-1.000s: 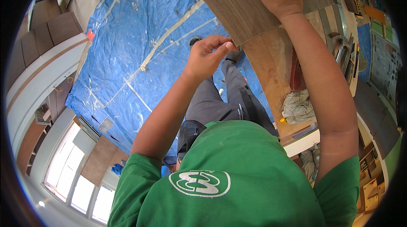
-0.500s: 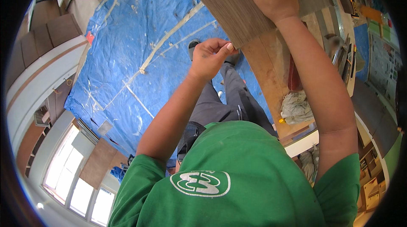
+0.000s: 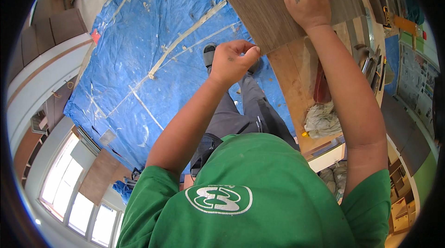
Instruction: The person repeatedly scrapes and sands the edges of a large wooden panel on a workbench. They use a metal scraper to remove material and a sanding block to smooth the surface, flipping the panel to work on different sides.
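- Your left hand (image 3: 233,62) curls at the near corner of the grey-brown wood-grain panel (image 3: 264,9); I cannot tell if it grips.
- Your right hand (image 3: 309,4) lies open, palm down on the panel.
- Your left forearm (image 3: 190,114) points to 1 o'clock, your right forearm (image 3: 354,88) to 11.
- The panel sits at 1 o'clock, grain running 11-to-5; its long axis is unclear.

Right hand (image 3: 307,2) flat on a brown wood-grain panel (image 3: 266,9), left hand (image 3: 235,62) down by its near corner.
Right fingers are kinda spread out; on the left, the thumb and 1 finger are curled together, can't tell if they're pinching anything. Bench (image 3: 288,79) under the panel also has a balled-up pale cloth (image 3: 323,121) on it, and blue tarp (image 3: 181,21) with pale strips covers the floor.
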A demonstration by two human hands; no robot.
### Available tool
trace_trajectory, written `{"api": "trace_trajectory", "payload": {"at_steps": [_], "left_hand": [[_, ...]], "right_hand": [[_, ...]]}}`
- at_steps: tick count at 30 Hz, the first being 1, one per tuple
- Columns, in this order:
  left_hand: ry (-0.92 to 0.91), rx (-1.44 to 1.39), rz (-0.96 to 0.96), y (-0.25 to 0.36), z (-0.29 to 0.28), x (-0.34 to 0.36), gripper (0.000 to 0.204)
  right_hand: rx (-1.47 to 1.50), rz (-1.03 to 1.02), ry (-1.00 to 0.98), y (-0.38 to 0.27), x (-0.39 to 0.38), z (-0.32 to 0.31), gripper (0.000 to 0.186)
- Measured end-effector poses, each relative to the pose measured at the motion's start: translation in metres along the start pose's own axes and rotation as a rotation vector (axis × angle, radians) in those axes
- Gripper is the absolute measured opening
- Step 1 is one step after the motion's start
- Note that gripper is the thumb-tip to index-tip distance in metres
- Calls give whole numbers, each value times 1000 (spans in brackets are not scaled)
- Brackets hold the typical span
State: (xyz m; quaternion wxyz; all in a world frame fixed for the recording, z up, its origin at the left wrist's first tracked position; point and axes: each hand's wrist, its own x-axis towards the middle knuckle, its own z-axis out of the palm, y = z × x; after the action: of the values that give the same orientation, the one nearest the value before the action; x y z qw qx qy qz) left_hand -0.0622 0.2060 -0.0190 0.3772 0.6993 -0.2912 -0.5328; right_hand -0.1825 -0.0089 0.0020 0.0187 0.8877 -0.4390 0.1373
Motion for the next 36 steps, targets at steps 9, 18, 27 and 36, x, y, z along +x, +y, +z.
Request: {"api": "trace_trajectory", "payload": {"at_steps": [9,18,27,36], "left_hand": [[72,-69,184,-11,9,-6,30],[87,-121,162,-20,15,-4,28],[97,91,106,-15,21,-8,38],[-207,533,-123,-4,-17,-107,47]], "right_hand": [[7,7,-8,-1,3,-2,59],[-3,11,-1,-4,2,-5,58],[111,-39,247,9,5,13,53],[1124,342,-410,-18,-126,-113,62]]}}
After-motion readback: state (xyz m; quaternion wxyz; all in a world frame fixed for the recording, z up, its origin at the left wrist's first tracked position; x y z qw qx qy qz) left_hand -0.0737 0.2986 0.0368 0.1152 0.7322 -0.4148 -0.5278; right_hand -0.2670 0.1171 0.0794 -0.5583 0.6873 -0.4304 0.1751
